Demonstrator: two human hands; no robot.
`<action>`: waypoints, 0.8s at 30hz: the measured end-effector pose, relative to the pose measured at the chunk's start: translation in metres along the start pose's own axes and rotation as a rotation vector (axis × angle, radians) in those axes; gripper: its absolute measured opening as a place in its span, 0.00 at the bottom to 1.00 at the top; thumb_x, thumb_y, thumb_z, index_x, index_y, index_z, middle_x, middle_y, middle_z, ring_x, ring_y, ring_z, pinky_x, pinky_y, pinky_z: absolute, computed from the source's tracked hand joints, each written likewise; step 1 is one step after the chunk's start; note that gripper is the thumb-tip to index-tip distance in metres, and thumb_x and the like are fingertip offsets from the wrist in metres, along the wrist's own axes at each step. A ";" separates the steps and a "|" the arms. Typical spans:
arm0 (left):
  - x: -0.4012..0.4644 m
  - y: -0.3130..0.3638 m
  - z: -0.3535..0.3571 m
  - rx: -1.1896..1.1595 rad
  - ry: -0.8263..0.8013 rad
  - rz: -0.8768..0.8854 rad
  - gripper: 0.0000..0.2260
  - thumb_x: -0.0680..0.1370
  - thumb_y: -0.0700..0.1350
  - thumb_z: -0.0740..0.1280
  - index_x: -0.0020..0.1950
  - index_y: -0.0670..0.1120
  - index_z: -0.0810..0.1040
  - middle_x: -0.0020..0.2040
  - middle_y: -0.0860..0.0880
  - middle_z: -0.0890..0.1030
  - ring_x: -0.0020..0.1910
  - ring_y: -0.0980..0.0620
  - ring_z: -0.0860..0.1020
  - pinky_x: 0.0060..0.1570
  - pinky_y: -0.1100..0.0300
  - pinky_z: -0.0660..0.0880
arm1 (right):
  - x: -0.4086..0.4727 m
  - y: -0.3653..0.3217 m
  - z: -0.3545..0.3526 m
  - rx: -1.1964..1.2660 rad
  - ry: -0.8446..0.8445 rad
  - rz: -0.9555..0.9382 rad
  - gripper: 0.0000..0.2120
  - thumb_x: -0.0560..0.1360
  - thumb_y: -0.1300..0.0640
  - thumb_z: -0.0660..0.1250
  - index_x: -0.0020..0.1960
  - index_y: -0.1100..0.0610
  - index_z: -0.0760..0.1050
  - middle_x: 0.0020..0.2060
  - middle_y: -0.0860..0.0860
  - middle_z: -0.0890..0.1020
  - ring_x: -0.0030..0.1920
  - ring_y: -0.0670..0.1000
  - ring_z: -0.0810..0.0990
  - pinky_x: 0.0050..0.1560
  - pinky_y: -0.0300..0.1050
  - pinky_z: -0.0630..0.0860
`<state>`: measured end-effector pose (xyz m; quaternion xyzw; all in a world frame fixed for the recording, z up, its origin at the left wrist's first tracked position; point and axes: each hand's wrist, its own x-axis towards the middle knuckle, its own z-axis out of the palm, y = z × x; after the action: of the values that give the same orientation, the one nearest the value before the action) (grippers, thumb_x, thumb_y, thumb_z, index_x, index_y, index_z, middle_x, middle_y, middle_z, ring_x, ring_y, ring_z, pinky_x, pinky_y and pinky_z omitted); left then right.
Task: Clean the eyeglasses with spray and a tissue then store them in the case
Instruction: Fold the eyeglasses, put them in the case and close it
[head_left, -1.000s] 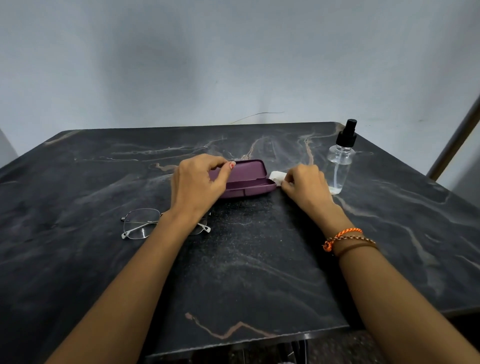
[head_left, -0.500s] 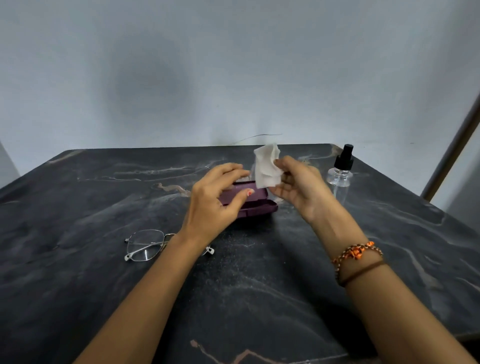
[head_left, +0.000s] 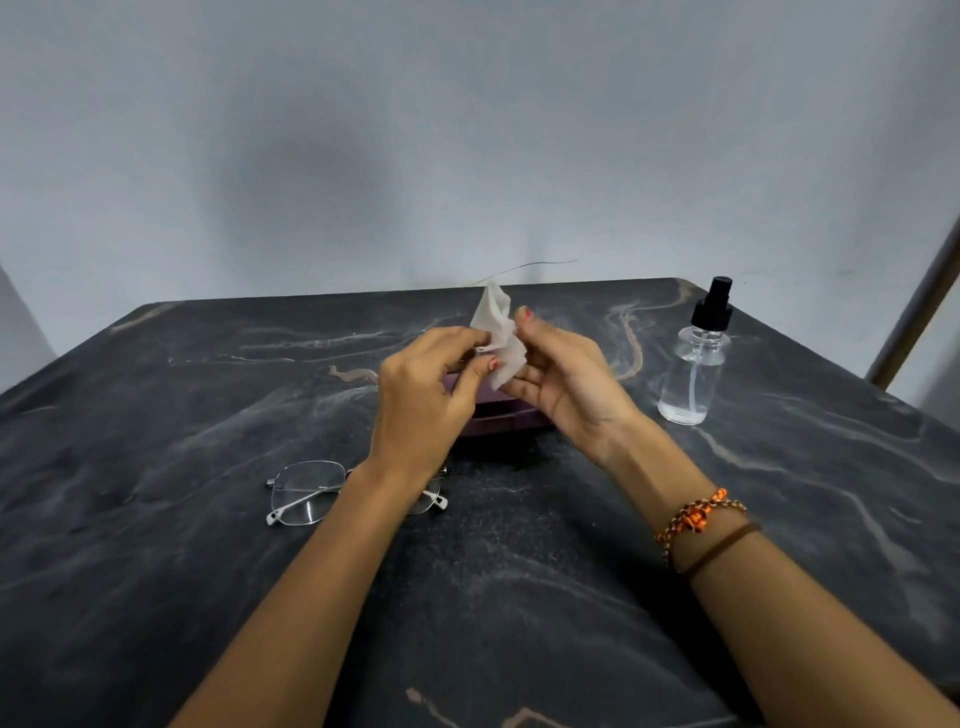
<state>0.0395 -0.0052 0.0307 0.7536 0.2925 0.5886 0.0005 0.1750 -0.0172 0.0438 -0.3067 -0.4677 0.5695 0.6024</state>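
A white tissue (head_left: 497, 332) is held up above the table between both hands. My left hand (head_left: 423, 397) pinches its left edge and my right hand (head_left: 563, 382) pinches its right side. Behind and below the hands lies the closed purple case (head_left: 506, 415), mostly hidden by them. Thin metal-framed eyeglasses (head_left: 306, 491) lie folded on the table at the left, partly covered by my left forearm. The clear spray bottle (head_left: 693, 364) with a black pump top stands upright to the right of my right hand.
Everything rests on a dark marble-patterned table (head_left: 519, 597) against a pale wall. A metal pole (head_left: 914, 317) leans at the far right edge. My right wrist wears orange and brown bracelets (head_left: 698, 522).
My right hand lifted the tissue from beside the case. My left hand left the case and came up to pinch the tissue too. The camera tilted slightly upward.
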 end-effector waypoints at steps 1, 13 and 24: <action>0.001 0.000 -0.001 0.000 0.024 -0.008 0.07 0.68 0.31 0.72 0.46 0.35 0.82 0.41 0.41 0.83 0.38 0.53 0.78 0.38 0.67 0.76 | -0.001 0.001 0.001 -0.006 -0.029 -0.018 0.07 0.65 0.53 0.69 0.40 0.57 0.80 0.32 0.49 0.85 0.34 0.44 0.83 0.36 0.36 0.79; 0.012 0.002 -0.009 -0.544 0.257 -0.804 0.08 0.71 0.32 0.70 0.36 0.44 0.79 0.27 0.53 0.81 0.28 0.55 0.81 0.33 0.65 0.79 | 0.006 0.000 -0.013 -0.100 0.211 -0.151 0.09 0.74 0.66 0.64 0.39 0.56 0.79 0.32 0.46 0.84 0.35 0.43 0.82 0.33 0.35 0.79; 0.006 -0.005 -0.012 0.145 -0.179 -0.646 0.10 0.70 0.40 0.65 0.44 0.54 0.82 0.24 0.53 0.74 0.27 0.56 0.72 0.37 0.62 0.70 | 0.015 0.008 -0.039 -0.641 0.517 -0.116 0.09 0.68 0.64 0.72 0.46 0.57 0.75 0.33 0.52 0.80 0.20 0.42 0.75 0.25 0.36 0.75</action>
<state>0.0276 -0.0026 0.0385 0.6687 0.5560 0.4673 0.1590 0.2063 0.0047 0.0255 -0.5846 -0.4711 0.2644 0.6053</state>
